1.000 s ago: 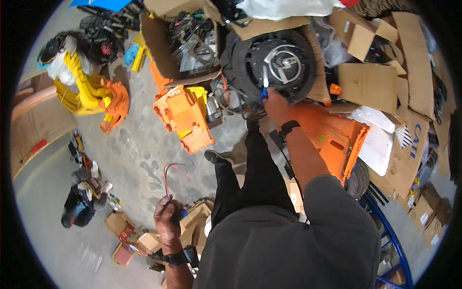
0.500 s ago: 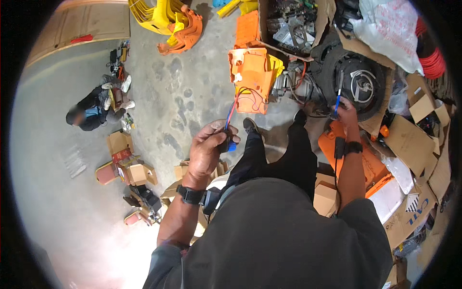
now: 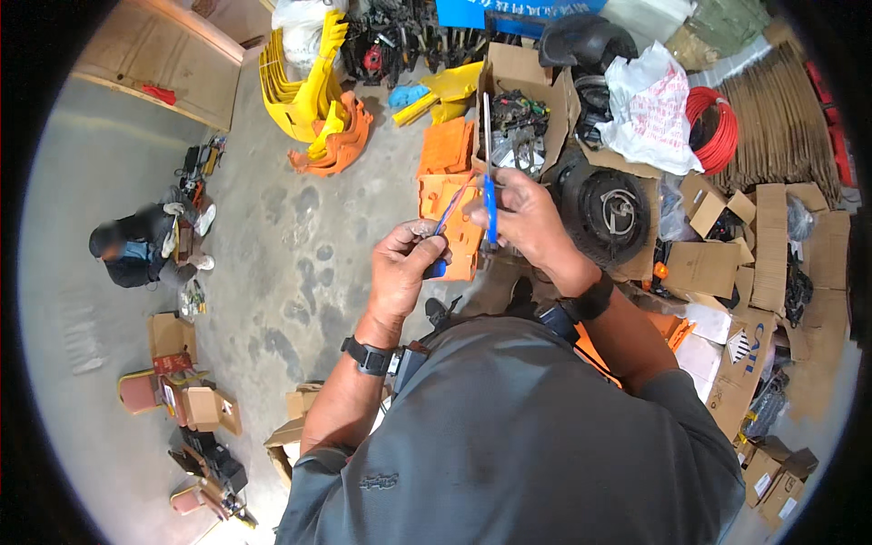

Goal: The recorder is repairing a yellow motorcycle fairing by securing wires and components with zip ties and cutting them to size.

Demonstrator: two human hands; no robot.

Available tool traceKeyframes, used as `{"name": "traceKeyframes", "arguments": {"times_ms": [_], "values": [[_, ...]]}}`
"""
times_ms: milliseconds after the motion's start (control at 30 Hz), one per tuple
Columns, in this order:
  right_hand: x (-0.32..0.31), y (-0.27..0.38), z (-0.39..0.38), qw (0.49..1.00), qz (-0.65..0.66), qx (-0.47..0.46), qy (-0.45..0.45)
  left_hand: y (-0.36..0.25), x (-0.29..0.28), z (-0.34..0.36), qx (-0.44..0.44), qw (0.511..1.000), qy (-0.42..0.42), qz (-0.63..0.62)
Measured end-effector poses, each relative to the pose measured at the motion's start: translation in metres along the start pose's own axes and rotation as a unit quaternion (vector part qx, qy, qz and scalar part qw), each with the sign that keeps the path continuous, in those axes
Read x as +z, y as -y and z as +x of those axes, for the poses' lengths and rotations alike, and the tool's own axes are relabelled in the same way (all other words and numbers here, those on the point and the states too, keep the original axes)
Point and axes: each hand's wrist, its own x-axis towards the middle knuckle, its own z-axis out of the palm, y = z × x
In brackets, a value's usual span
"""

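Wires (image 3: 448, 215), red and blue, are up in front of the person's chest, lower end in the left hand (image 3: 400, 268). Left hand narrow, thumb and fingers pinching the wires; small blue piece (image 3: 438, 269) sticks out below the fingers. Wires slant up and right toward the right hand (image 3: 536, 225), upper ends close to its fingers; can't tell if they touch.

Right hand curled around scissors (image 3: 491, 209) by the blue handle, blade pointing up, away from the body. Can't tell if the blades are apart. Hands near each other, scissors just right of the wires.

Dark band on each wrist. Person wears a dark grey shirt (image 3: 527, 418).

Beyond the hands, on the floor (image 3: 291, 245): orange panel (image 3: 466, 245) directly behind them in view, another orange panel (image 3: 445, 145) farther up. Cardboard box (image 3: 565, 104) full of mixed parts above the scissors side. Black wheel (image 3: 581, 209) to the right of the right hand, white sack (image 3: 647, 113) above it, red coil (image 3: 725, 136) beside the sack.

Upper left: stacked yellow plastic parts (image 3: 289, 95), orange curved parts (image 3: 341, 154) next to them. Far left: another person (image 3: 136, 250) in dark clothes, low to the floor. Lower left: open carton (image 3: 173, 336).
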Motion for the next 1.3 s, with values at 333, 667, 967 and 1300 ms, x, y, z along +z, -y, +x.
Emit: {"name": "traceKeyframes", "arguments": {"times_ms": [333,667,967,1300], "values": [[0.058,0.011,0.021,0.992,0.005,-0.127,0.017,-0.007,-0.019,-0.015,0.154,0.987,-0.033,0.031],[0.06,-0.004,0.024,0.99,-0.011,-0.139,0.016,-0.006,-0.029,-0.016,0.133,0.98,-0.026,-0.147],[0.052,-0.006,0.025,0.998,0.038,-0.013,0.049,-0.002,-0.034,-0.012,0.075,0.972,0.065,-0.211],[0.057,-0.009,0.016,0.986,0.141,0.019,0.092,0.001,-0.038,-0.007,0.124,0.959,-0.021,-0.252]]}}
